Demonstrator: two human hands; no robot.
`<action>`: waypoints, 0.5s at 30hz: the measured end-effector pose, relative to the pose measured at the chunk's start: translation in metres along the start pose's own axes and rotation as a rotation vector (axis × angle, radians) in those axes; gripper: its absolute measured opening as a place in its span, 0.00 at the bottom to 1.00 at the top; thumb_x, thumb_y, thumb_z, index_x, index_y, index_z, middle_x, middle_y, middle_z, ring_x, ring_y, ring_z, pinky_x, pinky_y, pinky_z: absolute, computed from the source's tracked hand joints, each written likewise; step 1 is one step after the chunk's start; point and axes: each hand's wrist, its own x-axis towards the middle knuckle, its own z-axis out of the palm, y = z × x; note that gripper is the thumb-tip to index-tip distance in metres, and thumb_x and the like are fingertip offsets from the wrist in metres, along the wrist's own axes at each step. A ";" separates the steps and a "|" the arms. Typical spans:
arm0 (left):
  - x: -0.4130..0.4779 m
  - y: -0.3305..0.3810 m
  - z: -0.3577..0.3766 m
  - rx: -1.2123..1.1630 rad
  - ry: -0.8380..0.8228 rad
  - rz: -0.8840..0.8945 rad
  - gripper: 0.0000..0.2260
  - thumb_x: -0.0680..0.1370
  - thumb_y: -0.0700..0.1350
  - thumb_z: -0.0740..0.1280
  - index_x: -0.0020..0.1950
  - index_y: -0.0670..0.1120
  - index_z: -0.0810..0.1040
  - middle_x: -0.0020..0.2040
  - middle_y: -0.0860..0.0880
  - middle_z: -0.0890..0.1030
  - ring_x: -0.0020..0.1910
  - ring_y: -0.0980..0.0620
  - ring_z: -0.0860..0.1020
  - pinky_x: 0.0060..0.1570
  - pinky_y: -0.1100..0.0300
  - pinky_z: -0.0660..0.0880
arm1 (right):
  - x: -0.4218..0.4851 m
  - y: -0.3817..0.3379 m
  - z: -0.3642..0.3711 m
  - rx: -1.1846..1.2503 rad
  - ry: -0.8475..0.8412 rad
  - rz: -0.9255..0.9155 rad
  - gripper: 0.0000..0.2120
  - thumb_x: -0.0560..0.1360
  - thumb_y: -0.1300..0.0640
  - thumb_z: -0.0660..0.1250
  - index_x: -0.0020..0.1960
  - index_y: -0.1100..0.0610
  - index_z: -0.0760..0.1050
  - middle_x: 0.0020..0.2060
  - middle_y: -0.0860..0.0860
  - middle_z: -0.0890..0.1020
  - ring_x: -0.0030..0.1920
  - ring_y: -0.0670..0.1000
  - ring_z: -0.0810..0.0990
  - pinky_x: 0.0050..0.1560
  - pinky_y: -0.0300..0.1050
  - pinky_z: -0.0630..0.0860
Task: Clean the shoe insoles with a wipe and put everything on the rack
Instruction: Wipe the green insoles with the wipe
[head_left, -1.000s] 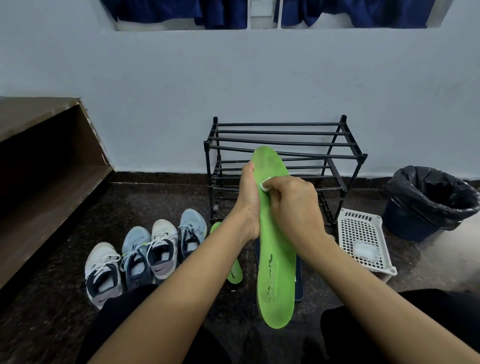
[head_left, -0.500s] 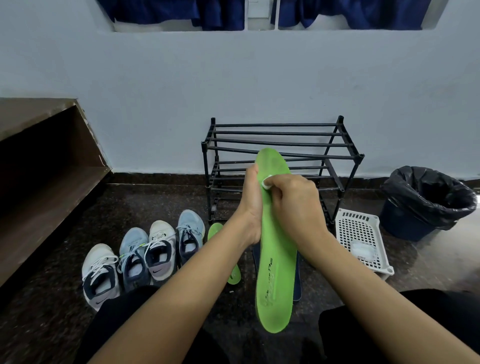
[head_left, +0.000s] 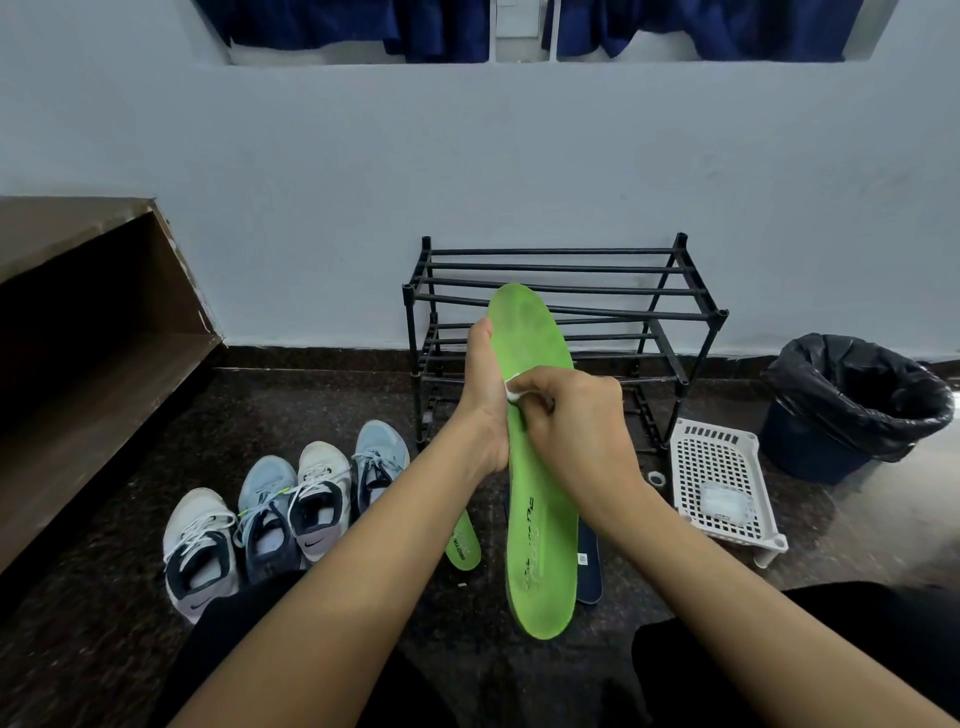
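My left hand (head_left: 485, 395) grips the left edge of a long green insole (head_left: 540, 530), held upright in front of me. Pressed against the insole's middle, my right hand (head_left: 571, 421) is closed on a small white wipe (head_left: 514, 391); only a corner of the wipe shows. A second green insole (head_left: 462, 545) lies on the dark floor behind my left forearm. A dark blue insole (head_left: 589, 566) lies on the floor, mostly hidden behind the held one. The black metal shoe rack (head_left: 566, 312) stands against the wall with bare shelves.
Several sneakers (head_left: 280, 514) stand in a row on the floor at the left. A white perforated basket (head_left: 719, 483) holding a pack of wipes (head_left: 724, 501) sits right of the rack. A black-lined bin (head_left: 852, 400) is at far right. Wooden steps (head_left: 78, 374) rise at left.
My right hand with the wipe has slid down the insole from near its upper part toward its middle. My left hand keeps its grip.
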 end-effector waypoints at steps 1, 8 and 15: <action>0.000 -0.002 0.000 0.019 -0.009 -0.003 0.28 0.78 0.66 0.52 0.39 0.45 0.79 0.37 0.45 0.79 0.37 0.46 0.77 0.39 0.57 0.72 | 0.002 0.001 -0.002 -0.004 0.002 -0.001 0.11 0.73 0.66 0.65 0.49 0.55 0.83 0.43 0.51 0.85 0.46 0.58 0.81 0.52 0.50 0.76; -0.006 -0.013 0.008 0.091 -0.099 -0.053 0.29 0.79 0.66 0.50 0.42 0.46 0.80 0.35 0.44 0.80 0.36 0.46 0.78 0.39 0.57 0.73 | 0.014 0.009 -0.009 -0.059 0.083 -0.015 0.11 0.73 0.66 0.65 0.49 0.56 0.83 0.45 0.52 0.85 0.48 0.56 0.82 0.54 0.50 0.75; 0.001 0.004 0.002 0.000 -0.051 0.041 0.25 0.78 0.62 0.51 0.43 0.44 0.77 0.38 0.44 0.78 0.37 0.46 0.76 0.38 0.57 0.72 | 0.000 0.003 0.002 0.002 0.038 -0.008 0.11 0.72 0.66 0.66 0.48 0.54 0.83 0.42 0.53 0.85 0.44 0.59 0.81 0.51 0.52 0.76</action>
